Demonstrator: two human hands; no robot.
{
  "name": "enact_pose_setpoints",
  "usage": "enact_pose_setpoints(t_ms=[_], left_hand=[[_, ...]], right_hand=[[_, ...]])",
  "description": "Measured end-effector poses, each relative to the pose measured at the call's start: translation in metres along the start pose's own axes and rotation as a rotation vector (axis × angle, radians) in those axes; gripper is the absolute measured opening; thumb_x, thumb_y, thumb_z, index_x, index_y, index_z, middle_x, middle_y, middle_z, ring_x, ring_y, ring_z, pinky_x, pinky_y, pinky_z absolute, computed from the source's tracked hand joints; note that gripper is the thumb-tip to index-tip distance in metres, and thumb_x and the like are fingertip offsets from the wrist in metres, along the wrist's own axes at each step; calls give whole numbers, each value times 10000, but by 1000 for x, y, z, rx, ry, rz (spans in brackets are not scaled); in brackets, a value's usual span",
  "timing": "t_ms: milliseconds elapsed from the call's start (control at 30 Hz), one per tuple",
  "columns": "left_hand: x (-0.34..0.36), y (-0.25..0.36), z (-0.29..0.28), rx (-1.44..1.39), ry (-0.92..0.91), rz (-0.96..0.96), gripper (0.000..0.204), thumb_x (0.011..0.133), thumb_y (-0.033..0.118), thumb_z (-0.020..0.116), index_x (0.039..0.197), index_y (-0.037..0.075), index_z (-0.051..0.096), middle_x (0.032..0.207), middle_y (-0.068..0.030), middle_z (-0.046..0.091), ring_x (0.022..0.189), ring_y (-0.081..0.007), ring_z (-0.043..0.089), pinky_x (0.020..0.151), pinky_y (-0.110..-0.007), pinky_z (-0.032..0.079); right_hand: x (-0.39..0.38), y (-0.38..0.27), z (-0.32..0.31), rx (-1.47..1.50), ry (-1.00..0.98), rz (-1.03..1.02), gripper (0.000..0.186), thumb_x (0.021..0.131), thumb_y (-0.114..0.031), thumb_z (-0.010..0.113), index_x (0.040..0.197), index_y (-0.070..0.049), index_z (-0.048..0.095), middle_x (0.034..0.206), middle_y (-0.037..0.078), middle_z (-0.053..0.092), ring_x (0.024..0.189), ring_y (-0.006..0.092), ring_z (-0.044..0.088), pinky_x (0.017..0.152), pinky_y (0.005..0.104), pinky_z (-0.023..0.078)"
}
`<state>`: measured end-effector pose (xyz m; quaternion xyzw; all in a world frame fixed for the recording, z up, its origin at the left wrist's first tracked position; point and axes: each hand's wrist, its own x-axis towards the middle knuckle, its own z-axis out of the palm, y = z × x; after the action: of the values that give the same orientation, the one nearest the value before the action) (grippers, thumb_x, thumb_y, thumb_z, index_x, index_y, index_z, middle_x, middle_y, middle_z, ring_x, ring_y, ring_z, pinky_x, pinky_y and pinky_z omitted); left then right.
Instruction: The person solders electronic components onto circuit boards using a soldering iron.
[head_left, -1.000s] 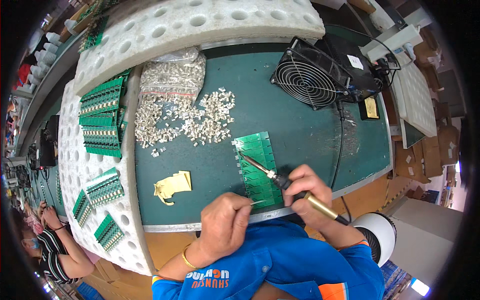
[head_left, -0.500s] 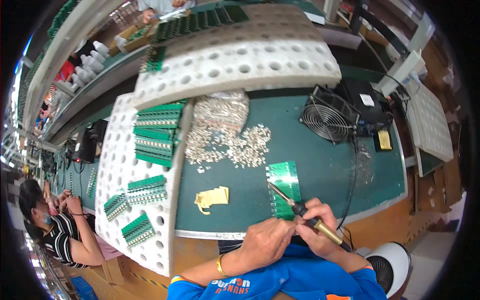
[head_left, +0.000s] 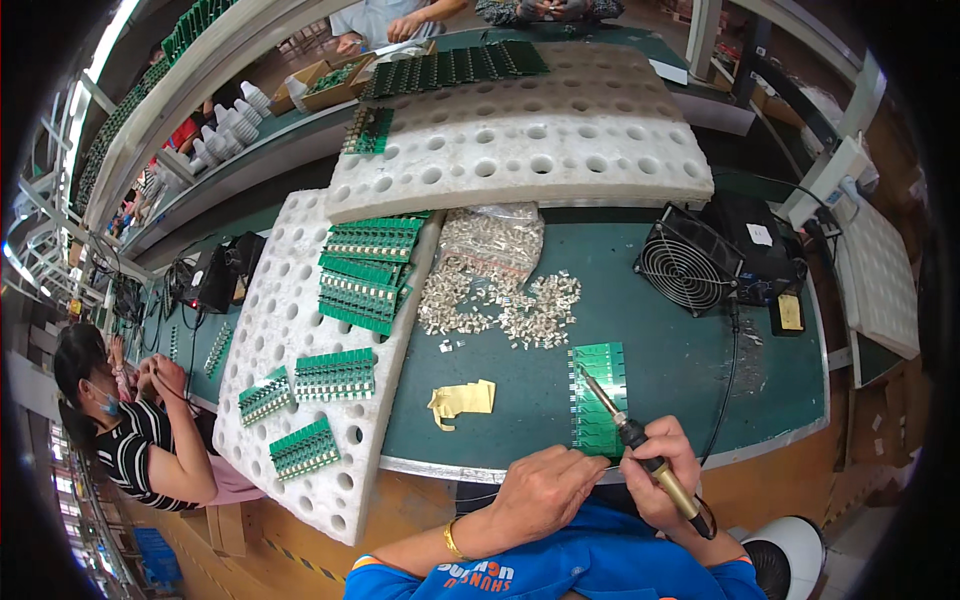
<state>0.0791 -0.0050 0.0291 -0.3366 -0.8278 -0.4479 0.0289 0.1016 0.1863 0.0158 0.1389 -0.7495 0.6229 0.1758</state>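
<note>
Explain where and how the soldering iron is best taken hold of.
Probably by its thick handle, from the lower right, where the right hand holds it: the bare metal shaft slants up-left over the green board.

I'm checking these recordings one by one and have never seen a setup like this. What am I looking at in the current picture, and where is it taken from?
There is no machine arm here: these are a person's bare hands, seen from a wide fisheye camera on their head, so straight edges look bent. The right hand holds a soldering iron, its tip over a green circuit board. The left hand is beside it; what its fingers hold is unclear.

On the green bench lie a yellow scrap, a pile of small white parts and a clear bag of similar pieces. A black fan stands to the right. The white foam sheet at left carries more boards.
</note>
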Motion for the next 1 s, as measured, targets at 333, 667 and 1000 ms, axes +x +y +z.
enact_pose_setpoints(t_ms=[333, 667, 1000], left_hand=[[-17, -5, -14, -45, 1, -141, 199, 840, 60, 713, 1035, 24, 726, 744, -96, 675, 654, -250, 640, 608, -356, 516], [-17, 2, -16, -222, 46, -269, 103, 809, 57, 760, 903, 18, 747, 753, -97, 685, 658, -238, 643, 574, -337, 505], [-25, -1, -17, -361, -2, -434, 50, 817, 39, 763, 844, 14, 728, 729, -72, 654, 652, -153, 606, 569, -297, 464]], right_hand=[[-5, 0, -1, 1, 22, 81, 297, 761, 68, 704, 998, -50, 568, 850, 111, 541, 703, 195, 531, 617, 301, 435], [-5, -3, 2, 92, -9, 122, 308, 755, 92, 698, 997, -48, 569, 868, 108, 559, 722, 186, 546, 627, 296, 444], [1, -5, -1, 120, -37, 133, 291, 775, 72, 713, 1018, -31, 591, 915, 124, 570, 745, 188, 568, 650, 288, 447]])
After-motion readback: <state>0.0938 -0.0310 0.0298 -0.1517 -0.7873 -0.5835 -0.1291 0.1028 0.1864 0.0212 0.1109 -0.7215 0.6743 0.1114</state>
